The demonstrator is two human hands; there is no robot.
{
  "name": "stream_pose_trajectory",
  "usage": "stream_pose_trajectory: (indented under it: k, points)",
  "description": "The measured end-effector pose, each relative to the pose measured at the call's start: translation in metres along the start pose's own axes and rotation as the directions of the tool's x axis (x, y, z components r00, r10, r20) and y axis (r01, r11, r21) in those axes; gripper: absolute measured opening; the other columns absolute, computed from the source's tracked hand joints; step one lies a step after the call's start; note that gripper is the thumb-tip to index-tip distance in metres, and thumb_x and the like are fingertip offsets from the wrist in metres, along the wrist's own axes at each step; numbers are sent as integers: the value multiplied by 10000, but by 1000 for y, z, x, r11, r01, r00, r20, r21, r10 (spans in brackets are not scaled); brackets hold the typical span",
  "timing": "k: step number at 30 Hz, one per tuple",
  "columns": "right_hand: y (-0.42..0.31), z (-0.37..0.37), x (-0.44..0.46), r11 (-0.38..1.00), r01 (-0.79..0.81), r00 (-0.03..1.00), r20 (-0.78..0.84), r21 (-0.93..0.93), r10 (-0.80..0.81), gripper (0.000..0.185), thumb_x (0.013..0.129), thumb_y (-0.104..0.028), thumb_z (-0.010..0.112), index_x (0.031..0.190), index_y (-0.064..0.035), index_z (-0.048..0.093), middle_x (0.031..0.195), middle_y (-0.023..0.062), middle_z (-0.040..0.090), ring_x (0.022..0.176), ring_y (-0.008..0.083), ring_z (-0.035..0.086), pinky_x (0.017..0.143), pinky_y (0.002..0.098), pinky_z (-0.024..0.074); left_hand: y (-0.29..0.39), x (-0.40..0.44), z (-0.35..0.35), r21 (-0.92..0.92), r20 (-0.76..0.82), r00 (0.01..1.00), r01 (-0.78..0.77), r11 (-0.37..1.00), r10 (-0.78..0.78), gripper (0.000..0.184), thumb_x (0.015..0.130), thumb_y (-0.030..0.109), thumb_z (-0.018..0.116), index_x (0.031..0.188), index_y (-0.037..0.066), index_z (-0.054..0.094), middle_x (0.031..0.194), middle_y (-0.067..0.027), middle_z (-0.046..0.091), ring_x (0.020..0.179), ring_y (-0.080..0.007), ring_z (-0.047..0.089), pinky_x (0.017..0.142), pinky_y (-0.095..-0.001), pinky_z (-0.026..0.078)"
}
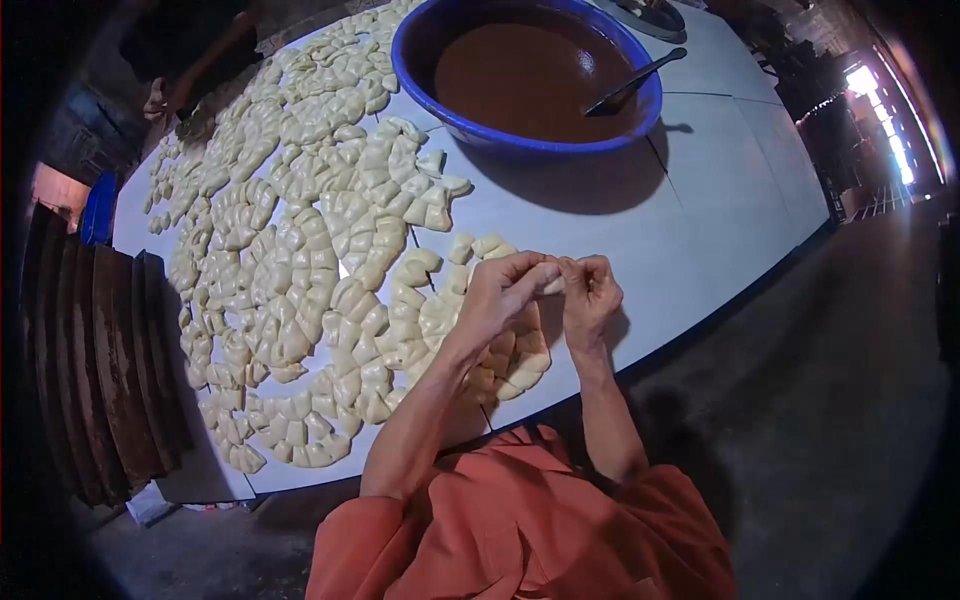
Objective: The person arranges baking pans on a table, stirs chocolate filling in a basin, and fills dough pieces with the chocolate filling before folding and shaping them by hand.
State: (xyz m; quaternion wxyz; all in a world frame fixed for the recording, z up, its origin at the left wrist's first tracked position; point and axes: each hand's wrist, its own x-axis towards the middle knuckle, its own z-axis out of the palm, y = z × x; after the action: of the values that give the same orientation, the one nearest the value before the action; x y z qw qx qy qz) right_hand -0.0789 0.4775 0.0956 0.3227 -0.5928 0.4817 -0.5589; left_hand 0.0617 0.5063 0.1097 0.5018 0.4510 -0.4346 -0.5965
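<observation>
Red shirt (530,530) fills the bottom centre; just above mid-frame, my left hand (503,292) and right hand (590,308) pinch a dough bit (553,286), more dough pieces (290,265) covering the counter (720,190) leftward.

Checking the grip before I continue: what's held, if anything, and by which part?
The left hand and right hand seem to pinch a small piece of dough between them; which part is hidden.
</observation>
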Motion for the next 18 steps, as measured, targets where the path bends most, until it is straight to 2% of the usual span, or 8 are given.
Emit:
stream_pose_trajectory:
  k: [2,3,6,7,10,12,14,18]
  points:
    - [5,-4,1,995,-33,994,105,-94,43,294,864,-243,734,745,-11,599,620,11,601,579,81,526,546,257,451,-10,2,4,-14,-104,995,-10,1000,9,287,938,229,614,1083,-8,685,777,21,599,672,-45,482,597,-216,409]
    - [0,-6,1,995,-91,990,101,-48,95,324,875,-262,721,716,0,616,583,5,593,553,68,501,519,260,435,-9,-1,6,1,-58,998,23,1000,-23,263,950,210,608,1069,-19,660,821,0,635,797,-62,596,717,-227,515]
    - [-5,-12,4,964,-265,955,141,5,262,326,887,-274,704,738,7,632,598,7,609,561,63,500,519,262,435,15,-11,10,217,38,984,160,963,-173,268,934,224,628,1059,-11,666,805,2,635,779,-60,598,724,-232,524]
    - [-1,-23,5,940,-250,929,217,-234,301,284,911,-263,672,832,10,667,665,35,651,581,67,532,530,262,450,3,-10,12,196,-37,993,116,974,-111,261,919,232,648,1032,-1,674,787,3,635,732,-58,585,676,-226,508]
    - [-14,-35,0,917,-369,877,271,-150,397,249,925,-237,645,990,1,676,794,76,687,645,108,603,579,273,482,-12,-7,15,-64,-94,982,157,986,-162,262,921,244,648,987,-8,679,790,0,632,696,-54,554,625,-225,474]
    - [-18,-45,-9,956,-211,932,254,-203,259,260,912,-180,654,1110,-12,649,929,113,679,778,153,655,655,298,517,-9,-10,17,-122,-94,973,201,972,-212,308,945,287,614,953,-14,680,792,-11,639,694,-62,562,623,-228,479]
    - [-24,-58,-13,943,273,865,478,-192,-153,278,883,-122,679,1140,-26,641,998,124,665,882,171,660,734,312,534,-16,-11,16,10,-27,961,275,961,-275,369,963,331,580,945,-24,678,805,-28,652,713,-77,597,652,-229,508]
    - [-13,-74,-33,993,-51,897,433,-106,92,232,850,-78,706,1069,-15,666,1018,121,668,905,169,653,787,299,536,1,-19,26,-40,-16,889,457,888,-458,576,978,493,468,1045,-55,632,828,-94,669,682,-151,645,639,-269,530]
